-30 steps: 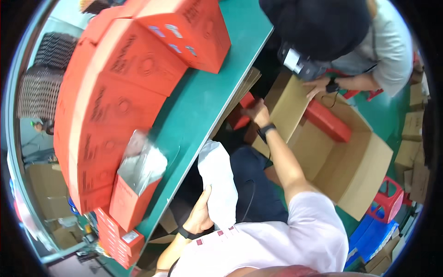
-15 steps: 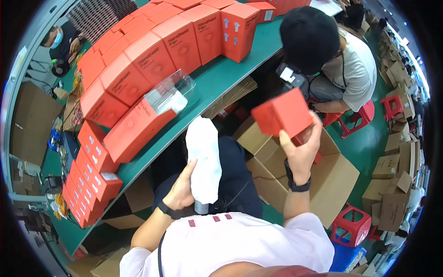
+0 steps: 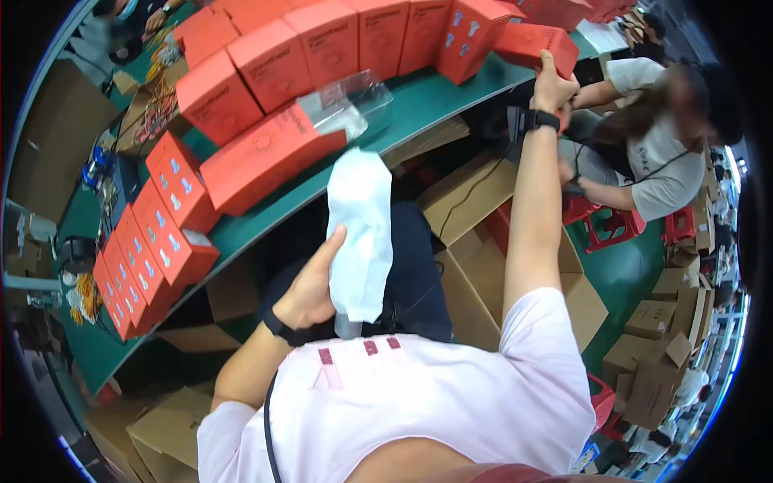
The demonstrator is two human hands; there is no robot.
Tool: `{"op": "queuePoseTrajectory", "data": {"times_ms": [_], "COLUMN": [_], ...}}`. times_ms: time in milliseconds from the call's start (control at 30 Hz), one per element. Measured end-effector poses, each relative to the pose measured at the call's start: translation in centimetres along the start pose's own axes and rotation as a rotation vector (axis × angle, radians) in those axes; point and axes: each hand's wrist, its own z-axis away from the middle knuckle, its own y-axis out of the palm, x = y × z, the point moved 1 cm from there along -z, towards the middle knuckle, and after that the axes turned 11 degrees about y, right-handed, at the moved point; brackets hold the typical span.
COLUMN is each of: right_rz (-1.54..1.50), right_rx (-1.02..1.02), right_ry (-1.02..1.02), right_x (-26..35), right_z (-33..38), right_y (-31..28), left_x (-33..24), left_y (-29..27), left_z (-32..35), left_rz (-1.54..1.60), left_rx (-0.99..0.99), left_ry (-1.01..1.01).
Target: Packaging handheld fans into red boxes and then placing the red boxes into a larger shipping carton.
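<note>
My left hand point(image 3: 310, 282) is closed around the lower part of a long item in a thin white wrapper point(image 3: 362, 233), held upright over my lap. A grey end pokes out at its bottom. My right hand point(image 3: 554, 87), arm stretched out, grips a red carton point(image 3: 535, 44) at the table's far right, beside the standing red cartons. Part of that hand's grip is hidden. Nearest my left hand on the table lies a red carton on its side point(image 3: 258, 157), with a clear plastic tray point(image 3: 354, 109) at its right end.
Rows of red cartons point(image 3: 330, 48) fill the green table point(image 3: 290, 205), and more are stacked at its left point(image 3: 157, 245). An open cardboard box point(image 3: 475, 282) stands below my right arm. A co-worker point(image 3: 660, 153) sits at the right, close to my right hand.
My right hand has carried the red carton up and away, from above the cardboard box to the table's far right. The co-worker has straightened up. My left hand still holds the wrapped item.
</note>
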Motion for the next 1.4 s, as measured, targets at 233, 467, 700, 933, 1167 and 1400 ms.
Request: {"op": "queuePoseTrajectory", "data": {"times_ms": [233,467,700,933,1167,1400], "right_rz": [0.290,0.809,0.219,-0.067,0.030,-0.005], "right_rx": [0.410,0.568,1.094,1.286,1.250,1.112], "right_ry": [0.794,0.158,-0.044,0.737,0.571,0.488], "right_x": [-5.0,-0.6,15.8,11.9,10.6,11.6], "right_z": [1.0,2.8,28.5,31.5,32.7,34.3], "right_y": [2.5,-2.6,-11.7,-10.0,-11.0,-12.4], "left_x": [-5.2,-7.3,-5.0,-3.5,-4.8,-5.0], "left_y": [4.8,8.9,10.4,7.2,6.2,8.0], "left_z": [-1.1,-3.5,-4.6,-7.5,-8.6,-7.5], "left_rz": [0.291,0.426,0.365,0.257,0.300,0.449], "left_rx": [0.169,0.591,0.117,0.345,0.316,0.379], "left_ry": [0.365,0.360,0.685,0.606,0.628,0.490]}}
